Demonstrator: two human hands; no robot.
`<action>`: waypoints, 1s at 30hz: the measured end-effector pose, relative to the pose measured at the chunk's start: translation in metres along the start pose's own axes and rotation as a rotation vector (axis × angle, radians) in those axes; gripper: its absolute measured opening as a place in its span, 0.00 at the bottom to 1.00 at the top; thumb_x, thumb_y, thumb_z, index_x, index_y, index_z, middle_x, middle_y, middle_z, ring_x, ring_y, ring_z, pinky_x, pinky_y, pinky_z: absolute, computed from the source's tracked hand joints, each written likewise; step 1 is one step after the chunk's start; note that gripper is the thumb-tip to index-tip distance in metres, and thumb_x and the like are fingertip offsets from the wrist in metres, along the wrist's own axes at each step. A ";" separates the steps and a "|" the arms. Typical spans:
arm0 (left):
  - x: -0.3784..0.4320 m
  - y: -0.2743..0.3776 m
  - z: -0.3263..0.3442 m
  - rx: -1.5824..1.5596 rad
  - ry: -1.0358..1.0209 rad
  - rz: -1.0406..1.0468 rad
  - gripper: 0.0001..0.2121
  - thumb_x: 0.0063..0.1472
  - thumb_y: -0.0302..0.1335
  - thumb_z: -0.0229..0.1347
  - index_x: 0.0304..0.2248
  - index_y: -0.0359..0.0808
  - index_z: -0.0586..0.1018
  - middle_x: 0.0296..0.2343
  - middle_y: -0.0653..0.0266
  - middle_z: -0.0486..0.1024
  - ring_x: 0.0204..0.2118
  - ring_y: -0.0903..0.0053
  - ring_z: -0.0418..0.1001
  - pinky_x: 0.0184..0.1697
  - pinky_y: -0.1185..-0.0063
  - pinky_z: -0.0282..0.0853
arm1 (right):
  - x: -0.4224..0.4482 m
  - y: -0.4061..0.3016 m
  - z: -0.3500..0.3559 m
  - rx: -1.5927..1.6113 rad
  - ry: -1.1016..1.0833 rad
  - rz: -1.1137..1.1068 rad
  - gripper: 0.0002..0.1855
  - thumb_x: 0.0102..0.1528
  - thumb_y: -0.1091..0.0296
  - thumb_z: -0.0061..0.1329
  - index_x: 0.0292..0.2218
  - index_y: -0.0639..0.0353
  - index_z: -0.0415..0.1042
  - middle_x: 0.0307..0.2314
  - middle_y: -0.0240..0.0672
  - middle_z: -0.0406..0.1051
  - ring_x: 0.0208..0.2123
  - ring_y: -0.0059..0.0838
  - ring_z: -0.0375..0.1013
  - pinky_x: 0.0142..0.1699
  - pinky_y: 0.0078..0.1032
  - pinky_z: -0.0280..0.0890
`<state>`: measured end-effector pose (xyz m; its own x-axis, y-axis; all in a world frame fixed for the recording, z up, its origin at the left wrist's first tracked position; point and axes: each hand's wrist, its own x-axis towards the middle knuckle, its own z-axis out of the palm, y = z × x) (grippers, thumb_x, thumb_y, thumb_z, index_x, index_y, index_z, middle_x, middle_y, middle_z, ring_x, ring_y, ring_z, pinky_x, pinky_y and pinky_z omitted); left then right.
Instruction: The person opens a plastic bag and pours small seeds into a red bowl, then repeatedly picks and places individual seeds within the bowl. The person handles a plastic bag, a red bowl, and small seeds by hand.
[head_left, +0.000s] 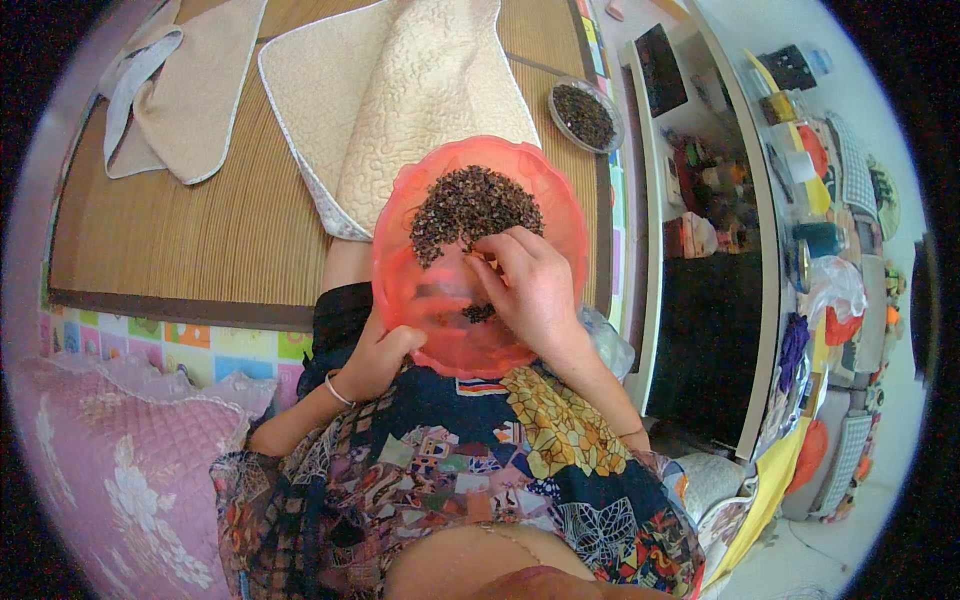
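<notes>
A translucent red plastic basin (442, 341) with a wavy rim rests over my lap. My left hand (384, 358) grips its near left rim, thumb on top. Inside, a heap of small dark dried granules, perhaps peppercorns (476, 206), spreads over the far half. A much smaller dark cluster (478, 312) lies nearer me, partly behind my right hand (531, 277). The right hand reaches in from the right, its thumb and forefinger tips close together at the heap's near edge. Whether a granule is between them is too small to tell.
A clear round container (583, 114) of similar dark granules stands at the far right edge of the bamboo mat (202, 232). A beige quilted cover (322, 97) lies over my legs. Clear plastic (609, 345) sits beside my right forearm. A pink quilted pillow (135, 450) lies at left.
</notes>
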<state>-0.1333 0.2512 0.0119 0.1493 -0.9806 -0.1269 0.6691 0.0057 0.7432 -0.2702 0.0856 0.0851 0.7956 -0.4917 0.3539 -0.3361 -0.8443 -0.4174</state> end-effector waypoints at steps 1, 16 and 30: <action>0.000 -0.003 -0.002 -0.014 0.012 0.002 0.39 0.59 0.24 0.59 0.67 0.43 0.53 0.58 0.55 0.64 0.58 0.59 0.71 0.54 0.59 0.77 | 0.001 0.000 0.002 -0.011 -0.007 0.005 0.08 0.53 0.72 0.60 0.36 0.61 0.76 0.28 0.39 0.74 0.28 0.43 0.76 0.32 0.35 0.71; 0.005 -0.002 -0.001 -0.049 0.017 -0.017 0.40 0.55 0.20 0.57 0.66 0.38 0.54 0.58 0.57 0.64 0.58 0.61 0.71 0.54 0.62 0.78 | -0.009 -0.004 0.006 0.009 -0.093 0.035 0.08 0.54 0.69 0.56 0.36 0.61 0.73 0.29 0.43 0.71 0.33 0.48 0.75 0.37 0.41 0.72; 0.006 -0.012 -0.018 0.009 -0.043 -0.002 0.34 0.57 0.23 0.51 0.64 0.32 0.57 0.60 0.52 0.62 0.60 0.57 0.69 0.58 0.62 0.74 | -0.049 0.055 -0.053 0.429 0.294 0.511 0.04 0.56 0.77 0.57 0.35 0.65 0.78 0.27 0.32 0.77 0.27 0.16 0.74 0.35 0.18 0.70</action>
<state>-0.1272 0.2484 -0.0098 0.1170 -0.9881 -0.1003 0.6625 0.0024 0.7491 -0.3547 0.0518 0.0888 0.4037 -0.8899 0.2126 -0.3543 -0.3662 -0.8604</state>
